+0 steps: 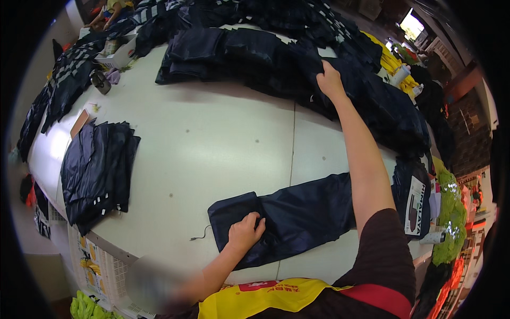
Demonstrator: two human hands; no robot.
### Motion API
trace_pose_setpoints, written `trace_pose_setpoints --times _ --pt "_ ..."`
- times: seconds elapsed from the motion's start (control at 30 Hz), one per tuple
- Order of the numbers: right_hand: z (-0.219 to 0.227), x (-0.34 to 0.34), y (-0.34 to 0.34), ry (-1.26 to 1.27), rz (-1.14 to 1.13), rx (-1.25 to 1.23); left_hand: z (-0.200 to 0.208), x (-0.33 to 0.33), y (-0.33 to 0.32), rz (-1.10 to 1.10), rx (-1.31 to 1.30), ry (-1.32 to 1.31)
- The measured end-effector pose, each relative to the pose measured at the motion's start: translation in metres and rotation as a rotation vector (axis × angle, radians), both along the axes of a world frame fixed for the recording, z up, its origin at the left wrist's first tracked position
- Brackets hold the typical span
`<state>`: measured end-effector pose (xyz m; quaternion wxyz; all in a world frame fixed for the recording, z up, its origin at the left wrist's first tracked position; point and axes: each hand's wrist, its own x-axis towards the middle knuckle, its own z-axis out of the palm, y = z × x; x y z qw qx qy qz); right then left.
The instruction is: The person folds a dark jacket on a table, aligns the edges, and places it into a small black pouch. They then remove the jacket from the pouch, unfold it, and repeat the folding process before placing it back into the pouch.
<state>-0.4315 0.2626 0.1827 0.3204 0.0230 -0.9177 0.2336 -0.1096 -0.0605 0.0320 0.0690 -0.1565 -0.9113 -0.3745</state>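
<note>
A dark navy garment (308,207) lies lengthwise on the white table before me, its left end folded over into a flap (234,210). My left hand (247,233) rests on it near the fold, fingers curled and closed on the cloth. With the arm stretched far out, my right hand (330,81) pinches dark fabric at the long row of stacked dark garments (249,50) across the table. Its fingertips are partly hidden in the cloth. A thin dark cord (201,235) sticks out by the folded end.
A pile of folded dark garments (101,165) sits at the table's left edge. A dark mug (100,82) and a white box (118,55) stand at the far left. Spray cans (399,75) and yellow cloth (380,50) are at the far right. Another person (112,11) works at the far left.
</note>
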Motion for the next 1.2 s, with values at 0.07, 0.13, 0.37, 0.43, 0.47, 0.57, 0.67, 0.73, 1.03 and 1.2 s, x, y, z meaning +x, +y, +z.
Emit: trace_pose_setpoints --times 0.07,0.13,0.37,0.43,0.47,0.57,0.67,0.73,1.03,1.2 --pt "0.008 0.02 0.002 0.005 0.046 -0.035 -0.003 -0.001 0.002 -0.007 0.027 0.019" --pt "0.011 0.055 -0.002 0.003 0.116 -0.002 0.0 -0.001 0.003 -0.016 0.057 0.024" --pt "-0.065 0.239 -0.1 -0.372 0.465 0.312 -0.004 0.003 0.001 0.025 0.003 -0.02" --pt "-0.084 0.27 -0.128 -0.539 0.621 0.197 -0.002 0.004 0.001 0.01 0.004 -0.046" --pt "-0.085 0.268 -0.13 -0.55 0.734 0.183 -0.001 0.004 0.001 0.013 0.004 -0.029" --pt "-0.055 0.221 -0.115 -0.641 0.684 -0.086 0.005 0.002 -0.002 -0.009 -0.01 -0.151" --pt "-0.078 0.147 -0.024 -0.329 0.341 0.217 0.026 0.01 -0.003 -0.118 -0.075 -0.355" --pt "-0.107 0.119 0.01 -0.404 0.274 0.152 0.051 0.015 -0.002 -0.194 -0.146 -0.508" --pt "-0.107 0.111 -0.009 -1.64 0.408 -0.349 0.037 0.063 0.006 -0.35 -0.418 -0.15" --pt "-0.098 0.194 -0.022 -1.436 0.468 -1.021 0.014 0.073 0.003 -0.369 -0.422 -0.199"
